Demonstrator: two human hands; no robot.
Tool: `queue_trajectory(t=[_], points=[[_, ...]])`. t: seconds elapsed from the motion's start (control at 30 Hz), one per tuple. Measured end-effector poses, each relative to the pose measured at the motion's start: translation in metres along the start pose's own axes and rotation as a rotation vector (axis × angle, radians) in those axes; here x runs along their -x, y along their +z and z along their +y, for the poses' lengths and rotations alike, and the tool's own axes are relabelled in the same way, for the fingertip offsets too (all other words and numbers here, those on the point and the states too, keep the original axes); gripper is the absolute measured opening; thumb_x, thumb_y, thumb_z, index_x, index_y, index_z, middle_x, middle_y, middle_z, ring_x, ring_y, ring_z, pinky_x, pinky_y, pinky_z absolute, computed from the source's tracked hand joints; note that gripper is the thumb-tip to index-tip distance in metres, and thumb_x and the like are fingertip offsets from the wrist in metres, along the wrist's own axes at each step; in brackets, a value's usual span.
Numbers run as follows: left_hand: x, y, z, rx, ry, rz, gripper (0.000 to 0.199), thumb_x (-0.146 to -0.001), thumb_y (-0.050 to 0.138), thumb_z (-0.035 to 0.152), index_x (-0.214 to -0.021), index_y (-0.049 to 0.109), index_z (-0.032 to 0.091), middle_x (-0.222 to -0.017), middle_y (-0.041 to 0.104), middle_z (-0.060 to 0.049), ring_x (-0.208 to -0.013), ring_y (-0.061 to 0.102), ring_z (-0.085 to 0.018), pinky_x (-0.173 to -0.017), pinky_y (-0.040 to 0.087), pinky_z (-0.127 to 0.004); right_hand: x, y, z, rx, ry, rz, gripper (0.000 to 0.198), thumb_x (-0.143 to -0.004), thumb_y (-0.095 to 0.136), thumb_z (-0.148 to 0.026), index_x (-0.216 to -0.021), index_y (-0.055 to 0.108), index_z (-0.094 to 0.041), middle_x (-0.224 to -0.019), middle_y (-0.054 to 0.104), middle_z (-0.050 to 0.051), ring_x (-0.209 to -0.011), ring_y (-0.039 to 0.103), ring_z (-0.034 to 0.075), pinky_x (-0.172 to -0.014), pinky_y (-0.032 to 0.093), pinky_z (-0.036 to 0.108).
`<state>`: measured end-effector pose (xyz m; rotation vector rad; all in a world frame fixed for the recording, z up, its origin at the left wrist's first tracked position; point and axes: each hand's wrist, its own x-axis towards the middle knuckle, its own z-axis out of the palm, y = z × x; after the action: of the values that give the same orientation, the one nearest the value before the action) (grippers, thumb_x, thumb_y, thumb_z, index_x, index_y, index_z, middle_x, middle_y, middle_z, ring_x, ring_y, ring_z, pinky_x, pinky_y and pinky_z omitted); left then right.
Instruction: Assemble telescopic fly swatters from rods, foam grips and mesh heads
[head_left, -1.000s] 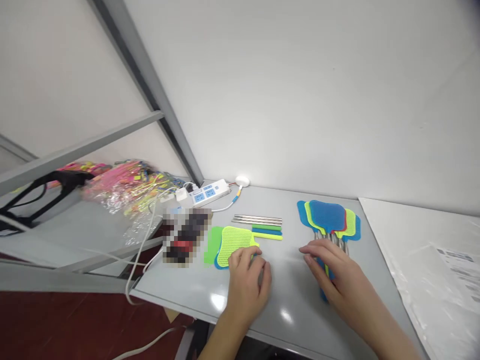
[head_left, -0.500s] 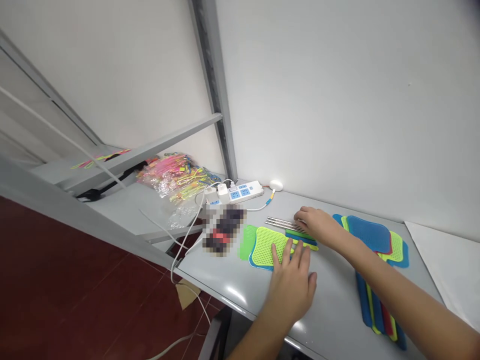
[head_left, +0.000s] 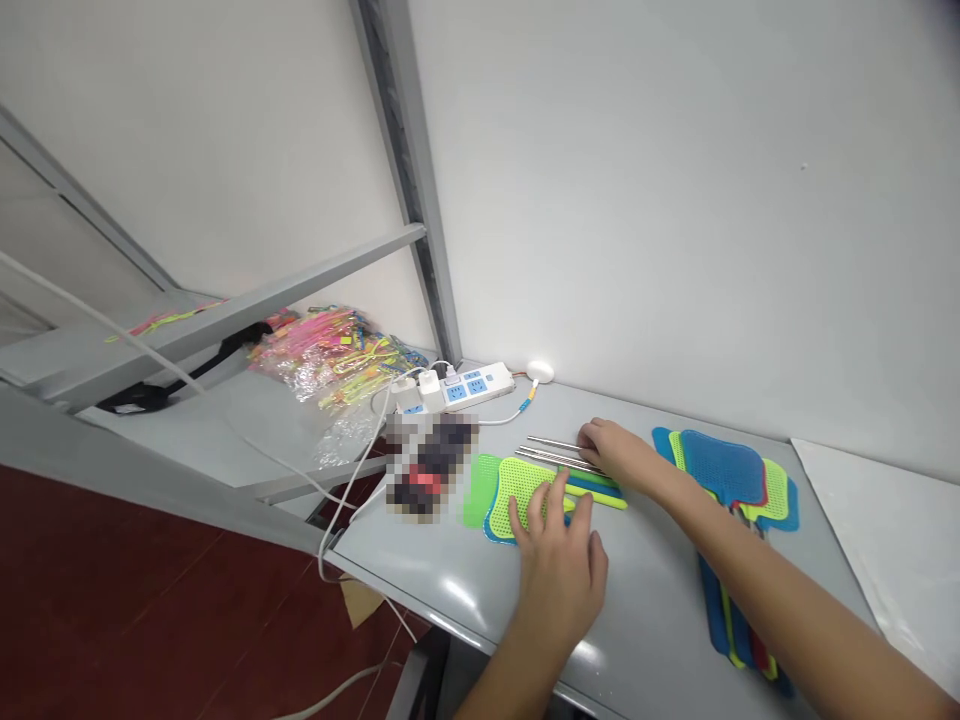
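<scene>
My left hand [head_left: 559,575] lies with its fingers spread on a yellow-green perforated fly swatter head [head_left: 517,490]. Blue and green swatter heads stick out beneath it. Their handles [head_left: 604,496] extend to the right, below my right hand [head_left: 615,455]. That hand has its fingers closed at the right end of a thin metal rod [head_left: 551,442]; the fingertips are partly hidden. Several more metal rods [head_left: 544,456] lie alongside, just below. Under my right forearm, a second pile of fly swatters [head_left: 720,465] in blue, yellow-green and red lies fanned out.
A white power strip [head_left: 469,388] with plugs and cables stands at the back, near a white oval device [head_left: 540,372]. Left of the swatters is a pixelated dark object [head_left: 435,465]. Bagged colourful items [head_left: 330,350] sit on the left shelf. A white sheet [head_left: 885,540] lies at right.
One metal rod at my right hand now lies apart from the others, farther back. My left hand stays on the swatters. The whole view has shifted slightly left.
</scene>
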<state>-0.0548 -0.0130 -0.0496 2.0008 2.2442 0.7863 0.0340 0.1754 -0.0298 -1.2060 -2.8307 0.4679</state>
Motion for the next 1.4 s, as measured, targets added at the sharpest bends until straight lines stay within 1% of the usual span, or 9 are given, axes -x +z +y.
queue_trajectory(t=[0.2,0.4,0.5,0.57,0.63,0.77,0.87,1.1,1.4], points=[[-0.001,0.005,-0.002,-0.077,0.007,-0.017,0.041,-0.092,0.049,0.026,-0.132,0.057,0.029,-0.155,0.036,-0.008,-0.135,0.035,-0.035,-0.110,0.020,-0.070,0.024,-0.021,-0.001,-0.071,0.108,0.113,0.014,-0.096,0.043,-0.021,-0.095,0.056,-0.018,-0.090,0.066,0.010,-0.076,0.058,0.020,-0.065,0.035,0.028],[-0.006,0.005,-0.001,-0.086,-0.004,-0.050,0.043,-0.092,0.048,0.026,-0.134,0.057,0.028,-0.154,0.038,-0.008,-0.136,0.034,-0.036,-0.110,0.018,-0.069,0.098,-0.059,-0.009,-0.242,0.258,0.353,0.023,-0.103,0.029,-0.037,-0.109,0.047,-0.024,-0.092,0.066,0.003,-0.074,0.058,0.016,-0.064,0.041,0.025],[-0.007,0.005,0.001,-0.102,-0.018,-0.052,0.042,-0.092,0.047,0.023,-0.133,0.059,0.027,-0.153,0.040,-0.008,-0.135,0.034,-0.035,-0.110,0.018,-0.069,0.147,-0.052,-0.008,-0.529,0.389,0.640,0.026,-0.097,0.042,-0.048,-0.104,0.053,-0.025,-0.081,0.061,-0.001,-0.064,0.053,0.015,-0.057,0.040,0.025],[-0.007,0.004,0.002,-0.105,-0.014,-0.050,0.041,-0.093,0.046,0.023,-0.132,0.059,0.026,-0.152,0.041,-0.009,-0.135,0.034,-0.036,-0.110,0.018,-0.069,0.178,-0.034,-0.001,-0.606,0.529,0.832,0.029,-0.094,0.047,-0.051,-0.096,0.057,-0.024,-0.072,0.057,-0.002,-0.060,0.050,0.015,-0.055,0.039,0.025],[-0.009,0.003,0.002,-0.108,0.000,-0.051,0.040,-0.094,0.045,0.023,-0.132,0.059,0.025,-0.152,0.041,-0.010,-0.136,0.033,-0.036,-0.109,0.019,-0.069,0.206,-0.011,0.010,-0.597,0.704,0.911,0.032,-0.091,0.051,-0.053,-0.086,0.059,-0.022,-0.065,0.054,-0.003,-0.058,0.048,0.014,-0.054,0.038,0.025],[-0.022,0.000,0.001,-0.134,0.068,-0.069,0.039,-0.094,0.046,0.028,-0.130,0.060,0.025,-0.150,0.043,-0.011,-0.135,0.034,-0.037,-0.109,0.020,-0.070,0.248,0.030,0.033,-0.541,0.970,0.938,0.039,-0.088,0.053,-0.055,-0.069,0.053,-0.021,-0.055,0.043,-0.004,-0.056,0.041,0.014,-0.052,0.032,0.026],[-0.040,-0.002,0.002,-0.178,0.122,-0.057,0.037,-0.094,0.047,0.031,-0.128,0.061,0.024,-0.149,0.044,-0.012,-0.135,0.035,-0.037,-0.110,0.019,-0.070,0.262,0.047,0.041,-0.592,1.065,1.021,0.044,-0.089,0.053,-0.055,-0.062,0.045,-0.021,-0.054,0.038,-0.005,-0.055,0.038,0.013,-0.054,0.031,0.026],[-0.053,0.003,0.005,-0.193,0.132,-0.050,0.027,-0.096,0.045,0.032,-0.104,0.070,0.024,-0.146,0.047,-0.008,-0.134,0.036,-0.035,-0.110,0.018,-0.069,0.257,0.049,0.043,-0.654,1.034,1.032,0.039,-0.087,0.057,-0.050,-0.063,0.048,-0.021,-0.056,0.040,-0.005,-0.059,0.039,0.014,-0.058,0.033,0.027],[-0.043,0.008,0.013,-0.162,0.180,-0.088,0.031,-0.096,0.046,0.035,-0.117,0.069,0.032,-0.149,0.045,-0.006,-0.135,0.035,-0.035,-0.110,0.014,-0.069,0.256,0.047,0.039,-0.608,1.038,0.971,0.037,-0.086,0.056,-0.050,-0.064,0.048,-0.021,-0.056,0.037,-0.004,-0.059,0.036,0.014,-0.054,0.032,0.027]])
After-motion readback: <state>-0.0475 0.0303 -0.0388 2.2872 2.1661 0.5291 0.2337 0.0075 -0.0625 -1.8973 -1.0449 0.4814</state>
